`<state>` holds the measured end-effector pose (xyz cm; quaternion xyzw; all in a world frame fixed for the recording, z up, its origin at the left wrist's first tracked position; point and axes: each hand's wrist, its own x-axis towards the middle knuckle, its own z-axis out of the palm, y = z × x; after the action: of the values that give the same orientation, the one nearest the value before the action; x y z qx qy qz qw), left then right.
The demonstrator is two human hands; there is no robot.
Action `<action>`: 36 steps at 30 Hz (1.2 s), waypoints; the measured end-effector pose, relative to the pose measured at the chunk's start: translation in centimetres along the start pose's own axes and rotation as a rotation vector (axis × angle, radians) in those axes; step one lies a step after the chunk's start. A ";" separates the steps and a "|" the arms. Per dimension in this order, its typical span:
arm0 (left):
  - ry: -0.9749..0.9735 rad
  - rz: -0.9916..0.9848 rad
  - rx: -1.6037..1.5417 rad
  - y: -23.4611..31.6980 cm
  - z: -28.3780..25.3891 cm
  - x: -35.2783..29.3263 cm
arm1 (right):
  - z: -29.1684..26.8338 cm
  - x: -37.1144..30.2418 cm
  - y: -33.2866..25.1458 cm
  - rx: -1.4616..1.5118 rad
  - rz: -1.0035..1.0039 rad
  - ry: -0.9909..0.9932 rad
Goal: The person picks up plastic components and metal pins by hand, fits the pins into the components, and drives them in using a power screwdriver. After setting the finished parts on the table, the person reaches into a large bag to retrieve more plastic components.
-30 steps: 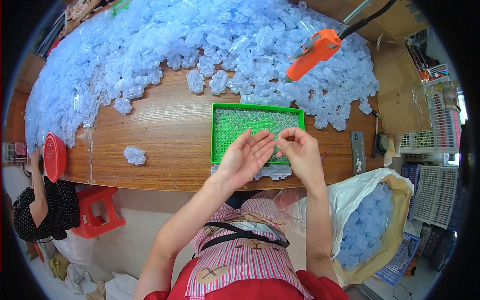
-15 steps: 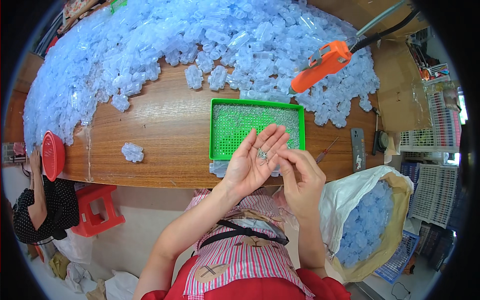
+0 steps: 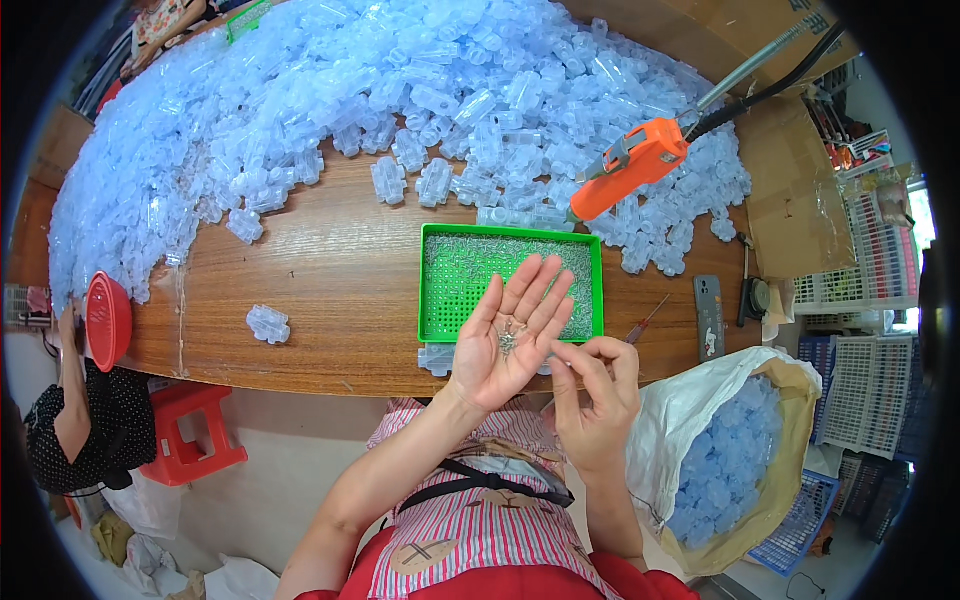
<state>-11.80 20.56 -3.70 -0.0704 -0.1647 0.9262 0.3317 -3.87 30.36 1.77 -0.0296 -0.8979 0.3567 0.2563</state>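
My left hand [image 3: 482,377] is held palm up over the near edge of the green tray [image 3: 428,234], its fingers stretched out. A little heap of small metal screws [image 3: 508,341] lies in that palm. Close beside it, my right hand [image 3: 600,408] has thumb and index finger brought together near the left palm's edge. Whatever the pinch holds is too small to make out. Many more small screws [image 3: 505,247] are spread in the perforated tray, thickest at its far and right sides. Clear plastic parts [image 3: 435,359] stick out from under the tray's near edge.
A large heap of clear bluish plastic parts [image 3: 300,100] covers the table's far side. An orange electric screwdriver [image 3: 632,168] hangs over the tray. At right are a screwdriver [image 3: 648,318], a phone [image 3: 709,318] and a sack of parts [image 3: 725,460]. Another person's arm [image 3: 72,385] is beside the red basket [image 3: 108,320].
The view has shifted slightly, so the table sits lower. My left palm has turned flatter and moved a little left; my right hand has drawn slightly away from its fingers.
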 end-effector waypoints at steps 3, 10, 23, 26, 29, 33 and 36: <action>-0.093 -0.054 0.097 -0.3 -0.4 -0.6 | 0.1 -0.2 -0.1 -0.076 -0.034 -0.037; -0.065 -0.100 0.309 -1.2 0.3 -0.7 | 0.7 1.0 -0.4 -0.260 -0.130 0.008; 0.538 -0.005 0.391 -1.0 -0.3 -1.3 | -0.1 -0.7 2.3 0.464 0.392 0.084; 0.579 -0.010 0.322 -0.4 0.2 -2.1 | -0.4 -2.3 5.4 0.587 0.498 0.155; 0.564 -0.001 0.375 0.8 -0.4 -2.2 | -0.1 -5.2 8.8 0.500 0.604 0.070; 0.576 -0.003 0.500 0.2 0.1 -2.8 | 1.4 -6.8 10.4 0.461 0.586 0.080; 0.557 -0.025 0.479 0.6 -1.4 -3.7 | 2.2 -7.4 10.9 0.375 0.557 0.078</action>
<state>-8.93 18.16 -5.17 -0.2384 0.1527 0.8797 0.3820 0.06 35.37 -9.96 -0.2396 -0.7637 0.5705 0.1841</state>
